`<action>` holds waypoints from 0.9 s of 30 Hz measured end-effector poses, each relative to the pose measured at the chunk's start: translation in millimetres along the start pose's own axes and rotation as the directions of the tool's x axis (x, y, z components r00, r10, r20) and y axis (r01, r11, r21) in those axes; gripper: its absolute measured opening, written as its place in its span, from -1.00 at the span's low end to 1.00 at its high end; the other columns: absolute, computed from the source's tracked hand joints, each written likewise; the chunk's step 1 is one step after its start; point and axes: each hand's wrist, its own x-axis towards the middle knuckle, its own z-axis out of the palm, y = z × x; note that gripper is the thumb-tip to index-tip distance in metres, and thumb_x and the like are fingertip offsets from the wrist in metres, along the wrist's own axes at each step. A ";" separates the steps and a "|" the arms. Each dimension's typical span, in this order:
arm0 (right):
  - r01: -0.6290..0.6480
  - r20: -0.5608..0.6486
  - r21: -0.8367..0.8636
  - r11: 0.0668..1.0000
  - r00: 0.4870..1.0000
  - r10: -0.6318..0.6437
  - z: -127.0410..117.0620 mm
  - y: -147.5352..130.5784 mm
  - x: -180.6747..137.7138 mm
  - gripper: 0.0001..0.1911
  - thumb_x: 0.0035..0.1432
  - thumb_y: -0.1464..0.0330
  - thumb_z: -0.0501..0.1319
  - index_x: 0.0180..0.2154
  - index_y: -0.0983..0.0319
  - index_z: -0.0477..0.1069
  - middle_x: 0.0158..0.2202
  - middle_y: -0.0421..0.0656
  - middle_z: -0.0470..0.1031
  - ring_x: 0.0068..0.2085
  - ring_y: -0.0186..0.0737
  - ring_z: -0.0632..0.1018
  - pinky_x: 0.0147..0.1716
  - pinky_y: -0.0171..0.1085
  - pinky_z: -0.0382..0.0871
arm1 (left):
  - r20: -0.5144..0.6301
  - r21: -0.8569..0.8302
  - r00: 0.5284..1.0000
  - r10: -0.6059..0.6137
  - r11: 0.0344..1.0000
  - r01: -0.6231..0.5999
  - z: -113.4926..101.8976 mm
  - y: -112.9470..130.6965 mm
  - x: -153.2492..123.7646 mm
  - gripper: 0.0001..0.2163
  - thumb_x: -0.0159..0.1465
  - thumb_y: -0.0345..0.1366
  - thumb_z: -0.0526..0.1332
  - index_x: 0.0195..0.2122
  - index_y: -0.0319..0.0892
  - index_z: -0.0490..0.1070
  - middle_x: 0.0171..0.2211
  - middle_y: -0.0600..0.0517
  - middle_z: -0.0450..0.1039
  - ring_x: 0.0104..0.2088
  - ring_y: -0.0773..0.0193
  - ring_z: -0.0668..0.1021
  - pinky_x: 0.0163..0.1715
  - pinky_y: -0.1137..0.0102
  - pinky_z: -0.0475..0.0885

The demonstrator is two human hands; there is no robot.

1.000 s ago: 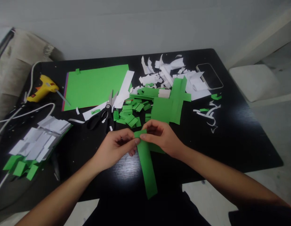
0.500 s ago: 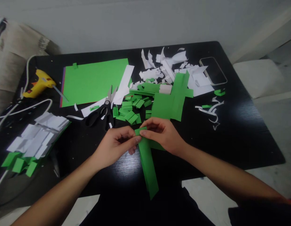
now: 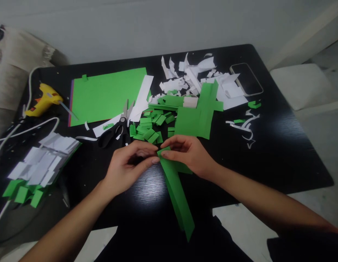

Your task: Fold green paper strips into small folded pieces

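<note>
Both my hands meet over the near middle of the black table (image 3: 280,153). My left hand (image 3: 128,165) and my right hand (image 3: 187,153) pinch the far end of a long green paper strip (image 3: 178,196), which runs toward me past the table's front edge. The fingers of both hands are closed on the strip's folded tip. Just beyond my hands lie a heap of small green paper pieces (image 3: 149,127) and a larger folded green sheet (image 3: 197,118). Black-handled scissors (image 3: 117,127) lie left of the heap.
A full green sheet (image 3: 106,94) lies at the back left, a yellow glue gun (image 3: 44,100) with a white cord beside it. White paper scraps (image 3: 196,78) and a phone (image 3: 247,83) sit at the back. A stack of white and green pieces (image 3: 39,165) lies at the left.
The free end of the green strip has swung to the right, toward me. My left hand's fingers shifted a little on the strip's tip. The view tilted slightly.
</note>
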 end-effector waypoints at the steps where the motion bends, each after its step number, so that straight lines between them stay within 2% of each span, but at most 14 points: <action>1: -0.007 0.005 0.008 1.000 1.000 0.007 -0.2 0.0 -0.1 -0.78 0.04 0.34 0.53 -0.23 0.21 0.63 -0.34 -0.22 0.63 -0.30 -0.31 0.63 -0.26 -0.30 0.52 | -0.011 0.024 0.999 0.053 0.998 -0.052 -1.3 -1.1 1.0 -0.82 0.25 -0.33 0.46 -0.12 -0.14 0.62 -0.28 0.02 0.68 -0.31 0.29 0.67 -0.25 0.44 0.59; 4: -0.014 0.005 0.025 1.000 1.000 0.014 -0.2 0.4 -0.5 -0.76 0.02 0.33 0.55 -0.25 0.21 0.63 -0.36 -0.23 0.62 -0.32 -0.34 0.61 -0.28 -0.33 0.50 | 0.021 0.068 0.979 0.203 0.977 -0.204 -4.0 -4.2 3.5 -0.84 0.27 -0.40 0.44 -0.12 -0.12 0.65 -0.23 -0.01 0.68 -0.24 0.25 0.68 -0.21 0.39 0.60; 6: -0.020 0.005 0.028 0.999 1.000 0.020 0.0 0.6 -0.7 -0.74 -0.01 0.33 0.56 -0.25 0.21 0.63 -0.36 -0.24 0.61 -0.32 -0.34 0.60 -0.28 -0.34 0.49 | 0.033 0.080 0.968 0.247 0.965 -0.249 -4.5 -5.2 4.2 -0.82 0.27 -0.45 0.43 -0.11 -0.13 0.65 -0.24 0.00 0.68 -0.24 0.26 0.68 -0.22 0.40 0.60; 14: -0.024 0.021 0.026 0.999 0.999 0.023 -0.1 0.7 -1.0 -0.72 -0.03 0.32 0.57 -0.25 0.21 0.63 -0.39 -0.25 0.58 -0.35 -0.36 0.57 -0.32 -0.34 0.46 | 0.040 0.085 0.959 0.280 0.956 -0.282 -4.0 -4.6 3.6 -0.77 0.24 -0.50 0.45 -0.10 -0.14 0.65 -0.25 0.03 0.67 -0.25 0.32 0.68 -0.21 0.46 0.60; 27: -0.024 0.024 0.012 1.000 0.999 0.023 0.6 1.3 -0.6 -0.72 -0.03 0.31 0.57 -0.25 0.22 0.63 -0.37 -0.23 0.61 -0.35 -0.33 0.59 -0.32 -0.31 0.48 | 0.047 0.073 0.958 0.284 0.955 -0.287 -4.3 -4.2 3.4 -0.80 0.24 -0.48 0.45 -0.12 -0.16 0.65 -0.26 0.02 0.67 -0.25 0.30 0.69 -0.21 0.45 0.60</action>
